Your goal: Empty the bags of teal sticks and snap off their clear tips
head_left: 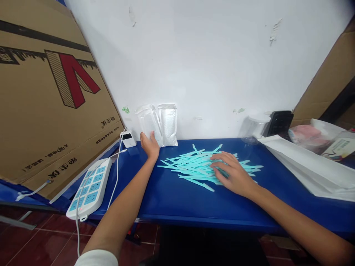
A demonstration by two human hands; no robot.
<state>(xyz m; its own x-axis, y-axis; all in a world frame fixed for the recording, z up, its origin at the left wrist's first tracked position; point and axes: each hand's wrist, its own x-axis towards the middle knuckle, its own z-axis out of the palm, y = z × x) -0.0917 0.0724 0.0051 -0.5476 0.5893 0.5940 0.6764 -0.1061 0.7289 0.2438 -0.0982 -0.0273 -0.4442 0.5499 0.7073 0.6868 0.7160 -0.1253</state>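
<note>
My left hand (150, 145) is at the wall, its thumb and fingers closed around the lower part of a silvery padded packet (149, 117). That packet tilts to the left. Beside it a second silvery packet (168, 123) leans upright against the wall. A loose heap of turquoise eyebrow razors (194, 166) lies across the middle of the blue table. My right hand (231, 173) rests over the right side of this heap, fingers spread and slightly bent, its fingertips at the razors. I see no razor lifted in it.
On the left are a white power strip (93, 184), a small white device (128, 139) with cables, and a large cardboard box (55, 96). To the right stand a clear jar (256, 127) and a black object (279, 122). White paper bags (310, 166) lie near them.
</note>
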